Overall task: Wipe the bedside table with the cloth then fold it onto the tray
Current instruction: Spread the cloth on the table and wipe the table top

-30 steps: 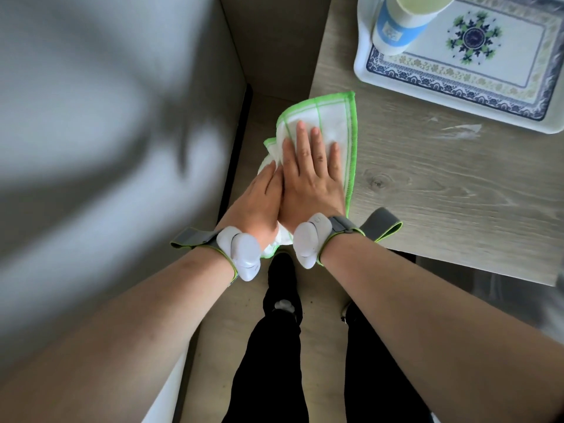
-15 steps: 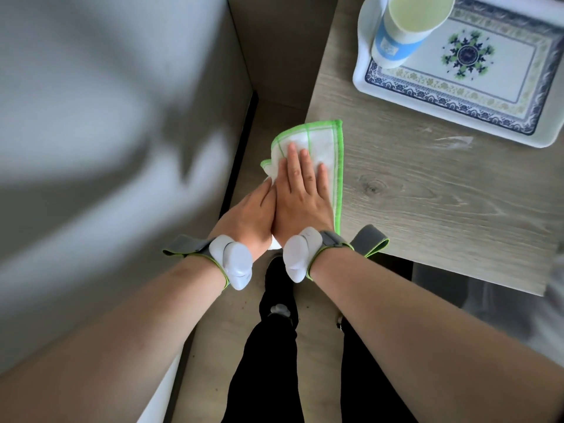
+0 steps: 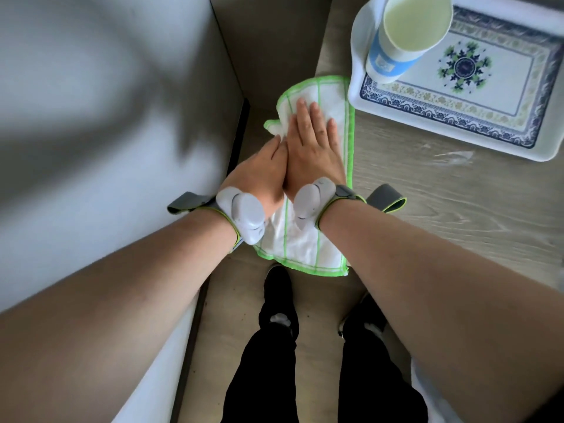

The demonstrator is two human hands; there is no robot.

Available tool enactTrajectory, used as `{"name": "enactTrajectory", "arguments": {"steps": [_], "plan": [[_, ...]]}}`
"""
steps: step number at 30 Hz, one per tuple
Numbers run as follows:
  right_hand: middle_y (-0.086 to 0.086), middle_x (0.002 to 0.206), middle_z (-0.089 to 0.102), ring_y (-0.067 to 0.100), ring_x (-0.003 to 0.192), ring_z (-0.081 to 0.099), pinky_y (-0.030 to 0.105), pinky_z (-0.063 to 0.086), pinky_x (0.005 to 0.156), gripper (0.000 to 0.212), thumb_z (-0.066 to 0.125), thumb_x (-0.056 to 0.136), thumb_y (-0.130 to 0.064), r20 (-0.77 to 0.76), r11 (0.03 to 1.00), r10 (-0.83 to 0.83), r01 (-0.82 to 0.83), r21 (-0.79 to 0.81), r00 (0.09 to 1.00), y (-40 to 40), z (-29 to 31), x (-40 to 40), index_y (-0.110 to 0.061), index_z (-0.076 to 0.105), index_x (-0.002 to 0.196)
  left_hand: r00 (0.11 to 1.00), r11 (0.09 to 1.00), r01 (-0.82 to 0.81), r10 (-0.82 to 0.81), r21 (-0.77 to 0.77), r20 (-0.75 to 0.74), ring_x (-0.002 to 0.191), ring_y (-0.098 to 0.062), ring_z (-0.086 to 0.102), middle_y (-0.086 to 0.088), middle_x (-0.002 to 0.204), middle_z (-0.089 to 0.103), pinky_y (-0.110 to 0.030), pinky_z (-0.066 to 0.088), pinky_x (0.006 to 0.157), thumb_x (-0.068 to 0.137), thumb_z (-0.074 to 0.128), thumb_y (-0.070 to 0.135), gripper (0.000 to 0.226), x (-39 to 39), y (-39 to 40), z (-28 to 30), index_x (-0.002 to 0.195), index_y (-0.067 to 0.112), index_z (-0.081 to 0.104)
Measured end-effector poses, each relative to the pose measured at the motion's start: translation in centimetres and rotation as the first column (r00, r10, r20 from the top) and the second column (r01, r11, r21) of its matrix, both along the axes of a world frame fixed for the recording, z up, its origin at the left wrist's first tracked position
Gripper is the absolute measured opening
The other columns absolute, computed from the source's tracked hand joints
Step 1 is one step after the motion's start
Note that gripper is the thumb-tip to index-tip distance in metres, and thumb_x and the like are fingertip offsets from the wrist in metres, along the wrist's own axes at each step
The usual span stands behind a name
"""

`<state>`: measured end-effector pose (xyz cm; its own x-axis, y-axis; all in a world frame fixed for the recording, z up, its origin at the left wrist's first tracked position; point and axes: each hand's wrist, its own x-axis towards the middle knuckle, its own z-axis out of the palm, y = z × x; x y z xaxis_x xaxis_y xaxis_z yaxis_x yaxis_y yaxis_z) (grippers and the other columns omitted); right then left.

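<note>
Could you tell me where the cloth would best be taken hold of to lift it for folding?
Probably at the near end of the cloth, which hangs past the bedside table edge toward the person. Fingers can pinch its green-trimmed corners from below and the front, since the right hand presses the rest flat.

No legible txt anywhere; small label on the blue cup [image 3: 385, 61] too blurred to read.

Tray [image 3: 360, 96] and cup [image 3: 393, 56] block the cloth's [image 3: 320, 96] far side.
</note>
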<state>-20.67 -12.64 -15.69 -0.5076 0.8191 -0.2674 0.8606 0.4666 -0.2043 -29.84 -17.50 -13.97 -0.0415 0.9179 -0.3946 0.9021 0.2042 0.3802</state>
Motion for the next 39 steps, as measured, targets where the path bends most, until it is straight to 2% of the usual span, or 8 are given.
{"name": "enactTrajectory", "arguments": {"steps": [6, 11, 17, 21, 27, 33, 36, 39], "plan": [[0.007, 0.158, -0.002, 0.023, 0.145, -0.004, 0.039, -0.008, 0.116, 0.054, 0.021, 0.099, -0.025, -0.049, 0.998, -0.066, 0.067, 0.02, 0.997, -1.8, -0.6, 0.5, -0.008, 0.005, 0.148, 1.0, 0.994, -0.01, 0.01, 0.11, 0.0, 0.133, -0.026, 0.037, -0.012, 0.15, 0.031, -0.024, 0.021, 0.1, 0.086, 0.044, 0.002, 0.054, 0.6, -2.0, -0.2, 0.138, 0.006, 0.033], [0.009, 0.158, -0.002, 0.023, 0.145, -0.005, 0.04, -0.008, 0.117, 0.059, 0.025, 0.097, -0.026, -0.077, 0.993, -0.116, 0.115, -0.022, 0.99, -4.3, -0.4, 2.2, -0.007, 0.0, 0.147, 0.999, 0.997, 0.035, -0.036, 0.062, 0.023, 0.139, -0.02, 0.027, -0.006, 0.152, 0.025, -0.038, 0.042, 0.097, 0.087, 0.04, 0.002, 0.052, 1.7, -4.0, 0.7, 0.137, 0.01, 0.033], [0.008, 0.158, -0.006, 0.021, 0.145, -0.009, 0.037, -0.01, 0.117, 0.06, 0.025, 0.097, -0.028, -0.083, 0.981, -0.187, 0.183, -0.058, 0.979, -4.1, -0.2, 6.3, -0.007, -0.003, 0.147, 0.978, 0.978, 0.209, -0.209, -0.013, -0.014, 0.144, -0.014, 0.007, -0.004, 0.157, 0.009, -0.036, 0.035, 0.106, 0.09, 0.036, 0.005, 0.054, 4.9, -3.0, 1.5, 0.142, 0.01, 0.023], [0.008, 0.158, -0.007, 0.021, 0.145, -0.009, 0.036, -0.011, 0.116, 0.062, 0.026, 0.097, -0.029, -0.079, 0.975, -0.219, 0.214, -0.06, 0.973, -3.1, -0.2, 8.5, -0.006, -0.004, 0.147, 0.977, 0.979, 0.203, -0.202, 0.001, -0.061, 0.143, -0.015, 0.015, -0.002, 0.157, 0.014, -0.035, 0.031, 0.108, 0.09, 0.035, 0.007, 0.052, 7.5, -1.8, 1.5, 0.141, 0.012, 0.026], [0.005, 0.158, -0.001, 0.021, 0.145, -0.004, 0.036, -0.007, 0.117, 0.063, 0.029, 0.095, -0.026, -0.106, 0.977, -0.21, 0.205, -0.059, 0.972, -2.1, -0.2, 11.7, -0.009, 0.0, 0.147, 0.972, 0.981, 0.192, -0.189, 0.008, -0.138, 0.128, -0.02, 0.044, 0.001, 0.152, 0.031, -0.039, 0.048, 0.081, 0.088, 0.038, 0.011, 0.047, 10.7, -0.5, 2.0, 0.134, 0.016, 0.038], [0.01, 0.155, 0.017, 0.026, 0.142, 0.015, 0.039, 0.01, 0.115, 0.066, 0.023, 0.087, -0.03, -0.063, 0.988, -0.154, 0.152, -0.039, 0.986, -0.7, 0.8, 13.3, -0.006, 0.011, 0.147, 0.967, 0.966, 0.228, -0.211, 0.121, -0.142, 0.105, -0.035, 0.054, -0.013, 0.12, 0.055, -0.045, 0.042, 0.078, 0.078, 0.049, 0.006, 0.032, 12.2, 0.9, 2.3, 0.109, 0.007, 0.053], [0.011, 0.149, 0.03, 0.028, 0.136, 0.028, 0.04, 0.024, 0.106, 0.065, 0.025, 0.085, -0.033, -0.062, 0.99, -0.142, 0.143, 0.01, 0.988, 0.0, 1.1, 12.7, -0.006, 0.023, 0.144, 0.973, 0.964, 0.18, -0.145, 0.196, -0.181, 0.123, -0.036, 0.044, -0.017, 0.128, 0.05, -0.048, 0.039, 0.096, 0.074, 0.055, 0.008, 0.041, 11.2, 1.1, 1.8, 0.115, 0.005, 0.05], [0.009, 0.154, 0.023, 0.026, 0.143, 0.017, 0.044, 0.014, 0.114, 0.064, 0.028, 0.087, -0.033, -0.075, 0.994, -0.109, 0.109, 0.001, 0.991, 0.1, 0.4, 12.9, -0.008, 0.022, 0.145, 0.965, 0.974, 0.203, -0.182, 0.1, -0.187, 0.142, -0.03, 0.017, -0.016, 0.151, 0.024, -0.049, 0.019, 0.115, 0.08, 0.053, 0.013, 0.069, 11.2, 0.9, 1.1, 0.141, 0.006, 0.022]]}}
